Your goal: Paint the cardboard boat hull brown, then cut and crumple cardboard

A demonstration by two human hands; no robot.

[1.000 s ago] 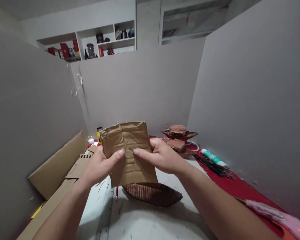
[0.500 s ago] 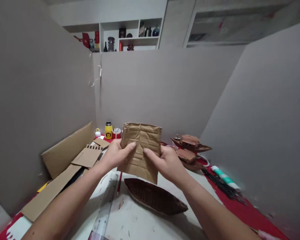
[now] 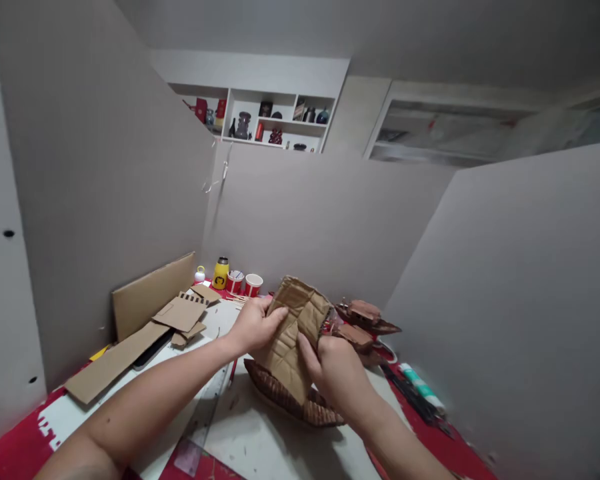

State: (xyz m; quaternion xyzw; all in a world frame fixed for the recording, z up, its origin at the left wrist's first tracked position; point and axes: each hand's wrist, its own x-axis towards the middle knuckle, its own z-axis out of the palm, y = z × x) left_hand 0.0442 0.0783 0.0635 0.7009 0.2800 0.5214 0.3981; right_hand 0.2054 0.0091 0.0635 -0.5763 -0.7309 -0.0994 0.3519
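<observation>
Between my two hands is a creased piece of brown cardboard (image 3: 293, 333), bent and tilted. My left hand (image 3: 257, 325) grips its left edge, thumb on the near face. On the right side my right hand (image 3: 337, 370) pinches it, with the thumb pressed on the front and the fingers curled behind. Just below lies a dark brown model boat hull (image 3: 275, 392) with ribbed inner sides, partly covered by the cardboard and my right hand. I cannot tell whether the cardboard touches the hull.
Cut cardboard pieces (image 3: 180, 312) and a leaning panel (image 3: 153, 293) lie left. Behind stand a yellow bottle (image 3: 221, 273) and two red-and-white cups (image 3: 253, 285). Finished-looking model boats (image 3: 365, 313) sit at right, near a green-and-white tube (image 3: 423, 385). A clear ruler (image 3: 207, 400) lies on the white board.
The cardboard has gone from nearly flat and upright to bent and tilted, lower over the hull. Both hands moved with it, and the head view has shifted.
</observation>
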